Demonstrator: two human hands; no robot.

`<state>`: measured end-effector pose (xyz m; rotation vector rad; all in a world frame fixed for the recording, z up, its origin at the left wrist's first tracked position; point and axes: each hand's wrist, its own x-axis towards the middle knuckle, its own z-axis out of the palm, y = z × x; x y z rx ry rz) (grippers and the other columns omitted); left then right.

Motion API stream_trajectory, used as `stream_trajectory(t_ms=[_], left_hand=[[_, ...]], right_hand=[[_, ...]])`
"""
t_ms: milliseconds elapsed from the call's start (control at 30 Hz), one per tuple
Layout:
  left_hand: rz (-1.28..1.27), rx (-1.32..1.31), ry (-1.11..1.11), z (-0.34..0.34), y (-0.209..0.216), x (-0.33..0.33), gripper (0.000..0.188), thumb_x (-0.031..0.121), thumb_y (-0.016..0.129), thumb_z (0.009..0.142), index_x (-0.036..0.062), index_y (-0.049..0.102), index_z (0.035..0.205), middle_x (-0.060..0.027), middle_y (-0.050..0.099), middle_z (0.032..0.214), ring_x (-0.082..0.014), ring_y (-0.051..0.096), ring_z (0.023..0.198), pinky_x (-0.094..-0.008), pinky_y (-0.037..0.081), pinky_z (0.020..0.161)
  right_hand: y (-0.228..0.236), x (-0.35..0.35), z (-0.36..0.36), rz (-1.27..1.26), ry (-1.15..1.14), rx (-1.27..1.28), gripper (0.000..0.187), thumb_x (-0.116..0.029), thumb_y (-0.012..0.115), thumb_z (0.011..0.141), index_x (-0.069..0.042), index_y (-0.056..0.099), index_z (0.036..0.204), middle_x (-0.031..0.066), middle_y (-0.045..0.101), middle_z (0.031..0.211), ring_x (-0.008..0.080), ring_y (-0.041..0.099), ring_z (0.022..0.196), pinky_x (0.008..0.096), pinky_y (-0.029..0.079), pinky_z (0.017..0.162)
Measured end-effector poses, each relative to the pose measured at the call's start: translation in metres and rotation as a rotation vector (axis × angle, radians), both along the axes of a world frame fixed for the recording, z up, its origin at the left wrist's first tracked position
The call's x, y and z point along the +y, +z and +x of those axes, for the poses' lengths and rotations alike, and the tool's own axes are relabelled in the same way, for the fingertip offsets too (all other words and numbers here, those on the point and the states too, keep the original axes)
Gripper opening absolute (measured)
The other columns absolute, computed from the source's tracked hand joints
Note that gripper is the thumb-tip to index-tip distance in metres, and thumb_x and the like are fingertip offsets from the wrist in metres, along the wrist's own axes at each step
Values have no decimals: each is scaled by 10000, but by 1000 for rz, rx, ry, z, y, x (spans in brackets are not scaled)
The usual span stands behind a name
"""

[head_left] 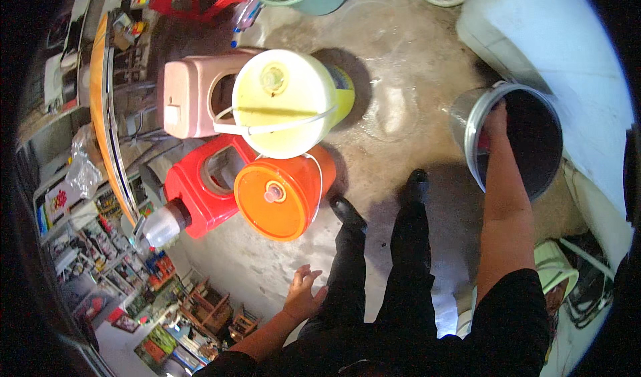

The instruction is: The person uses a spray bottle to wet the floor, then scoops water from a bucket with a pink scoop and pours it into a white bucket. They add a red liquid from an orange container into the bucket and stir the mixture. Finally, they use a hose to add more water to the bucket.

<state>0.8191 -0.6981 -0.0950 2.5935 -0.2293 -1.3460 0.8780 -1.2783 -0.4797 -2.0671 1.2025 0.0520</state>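
Observation:
My right hand (495, 122) reaches into a tilted bucket (473, 120) with a pale rim and a dark inside, at the right. Its fingers are curled at the inner wall near the rim. Something reddish shows beside them, too small and shaded to name. My left hand (305, 295) hangs in the air near my left leg, open, with its fingers apart and nothing in it. Closest to that hand is an orange lidded bucket (270, 207) with a white handle. Behind it stands a pale yellow lidded bucket (287, 120), its handle hanging across its side.
Red plastic stools (183, 183) and a pink stool (180, 96) stand at the left. A green tub (320, 0) is at the far side. Cluttered shelves (100, 263) line the left wall. A large pale container (554, 43) rises at the right; the concrete floor (400, 63) looks wet.

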Motion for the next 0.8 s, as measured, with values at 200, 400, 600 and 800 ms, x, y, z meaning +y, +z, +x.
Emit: stream_trajectory(t_ms=[200, 400, 600, 800], left_hand=[[-49, -7, 73, 3, -1, -5, 442, 227, 688, 833, 82, 547, 1226, -221, 436, 1315, -380, 528, 1144, -460, 470, 942], [-214, -9, 137, -8, -3, -2, 402, 215, 658, 859, 60, 543, 1211, -246, 464, 1289, -409, 501, 1173, -465, 441, 975], [-363, -70, 135, -24, -9, 19, 399, 225, 637, 877, 58, 526, 1222, -251, 477, 1275, -419, 484, 1189, -465, 426, 988], [-418, -48, 159, -36, -20, 61, 362, 237, 635, 871, 61, 546, 1175, -213, 507, 1224, -403, 521, 1125, -464, 462, 926]], right_hand=[[42, 24, -13, 14, 223, 182, 494, -240, 587, 883, -112, 446, 1338, 190, 547, 1293, 402, 552, 1139, 440, 460, 913], [195, 66, -45, -114, 365, 166, 281, -115, 547, 821, -38, 532, 1090, 191, 572, 1178, 414, 533, 1119, 431, 433, 972], [360, 148, -34, -397, 553, -215, 96, 18, 542, 777, -19, 566, 862, 179, 607, 1045, 411, 534, 1155, 471, 411, 1012], [425, 257, 52, -229, 833, -524, 110, 20, 628, 708, -51, 588, 781, 124, 619, 995, 381, 561, 1148, 438, 466, 952]])
